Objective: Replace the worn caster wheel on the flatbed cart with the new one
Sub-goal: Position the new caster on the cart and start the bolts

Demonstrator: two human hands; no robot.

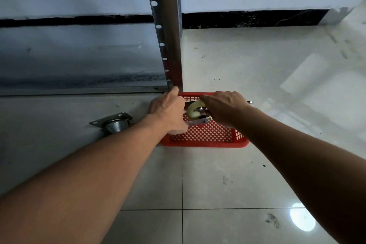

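Where both hands meet above the red basket (204, 143), the left hand (168, 112) grips the cream caster wheel (193, 113) by its plate, the right hand (224, 107) by its fork; judged rigid, fairly heavy, swivel-prone: hold the plate.

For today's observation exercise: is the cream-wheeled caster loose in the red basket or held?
Held: the left hand and right hand grip the caster over the red basket.

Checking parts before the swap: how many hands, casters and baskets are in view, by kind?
Hands: 2, left hand, right hand
Casters: 2, cream-wheeled caster gripped by both, metal caster lying unheld
Red basket: 1
Total: 5
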